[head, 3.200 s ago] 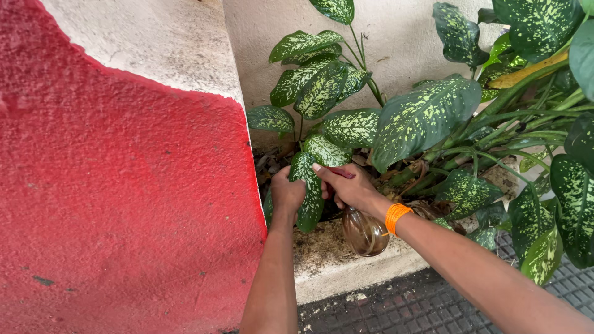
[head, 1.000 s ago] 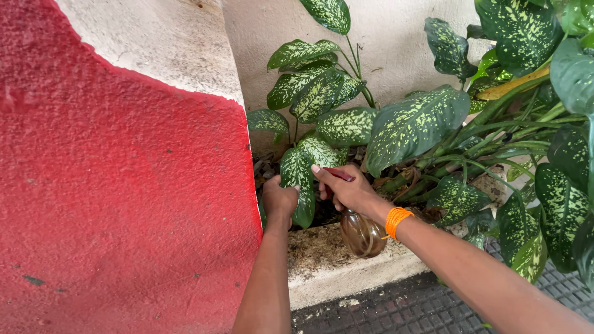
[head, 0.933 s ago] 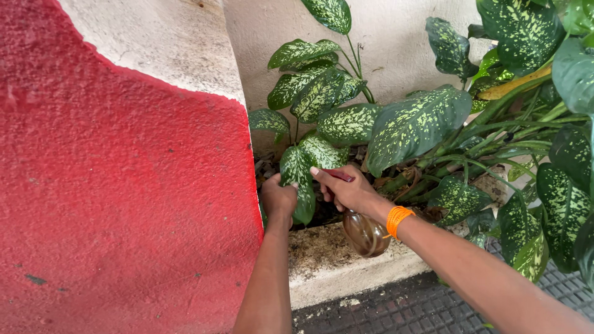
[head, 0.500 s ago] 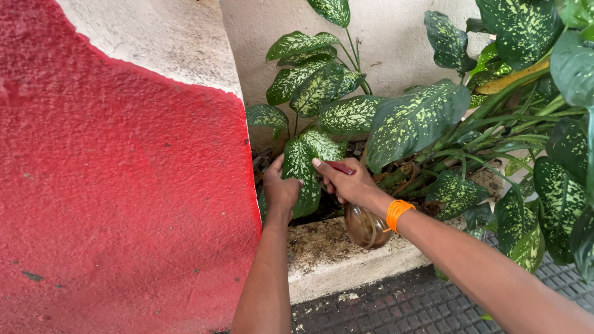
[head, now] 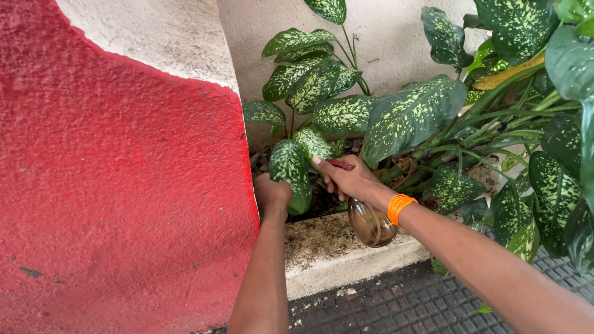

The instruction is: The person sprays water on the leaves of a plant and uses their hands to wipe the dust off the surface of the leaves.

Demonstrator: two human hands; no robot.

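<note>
My right hand [head: 351, 180] is closed around the head of a brown spray bottle [head: 370, 224], forefinger stretched along its dark red top, the rounded body hanging below my wrist just above the concrete ledge [head: 334, 256]. An orange band [head: 398, 207] circles that wrist. My left hand [head: 271, 190] sits just left of it, against the back of a drooping speckled leaf [head: 290, 173]; from here I cannot tell whether its fingers are curled shut or only pressing on the leaf. The bottle's nozzle points toward that leaf. Farther out, more green leaves with pale yellow flecks [head: 411, 115] spread to the right and far side, against a cream wall [head: 396, 37]. To the left stands a rough red-painted wall [head: 117, 198]. Near me, dark patterned paving [head: 396, 306] runs below the ledge.
</note>
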